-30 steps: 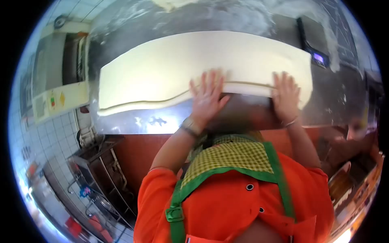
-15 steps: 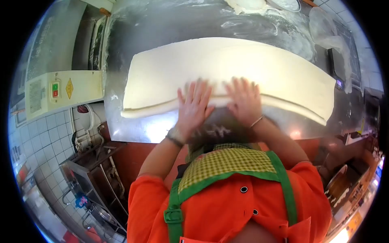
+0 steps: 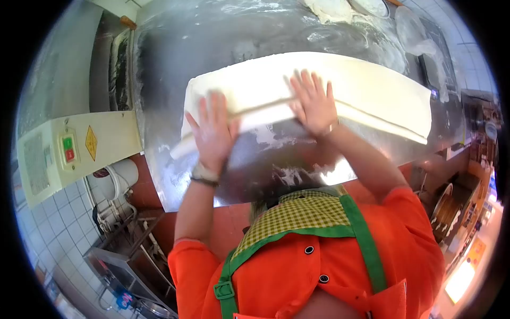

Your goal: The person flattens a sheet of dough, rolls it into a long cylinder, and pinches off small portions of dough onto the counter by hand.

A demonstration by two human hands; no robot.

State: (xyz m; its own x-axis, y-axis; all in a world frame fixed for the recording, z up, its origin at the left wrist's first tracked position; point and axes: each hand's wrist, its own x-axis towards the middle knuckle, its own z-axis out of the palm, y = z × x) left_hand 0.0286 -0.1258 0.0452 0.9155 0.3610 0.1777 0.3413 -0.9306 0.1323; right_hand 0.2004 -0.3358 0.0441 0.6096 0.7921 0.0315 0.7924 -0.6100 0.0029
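A wide sheet of pale dough [image 3: 255, 80] lies across the metal table [image 3: 239, 181], its near edge rolled over into a long thin roll. My left hand [image 3: 214, 127] rests on the left part of that rolled edge, fingers spread and pointing away from me, slightly blurred. Farther right, my right hand [image 3: 313, 101] lies on the roll near its middle, with fingers stretched out over the flat dough. Both palms are turned down, and neither hand grips anything.
A machine housing [image 3: 79, 151] with green and red buttons stands at the left. A lump of dough [image 3: 330, 9] and a round bowl [image 3: 372, 6] are at the far edge. Plastic wrap [image 3: 417, 34] and a small dark device [image 3: 427, 72] lie at the right. Below left is a white bucket [image 3: 119, 178].
The rolled edge has moved away from me and the flat sheet is narrower. My hands have gone forward with it, the left one also leftward. The camera view has shifted.
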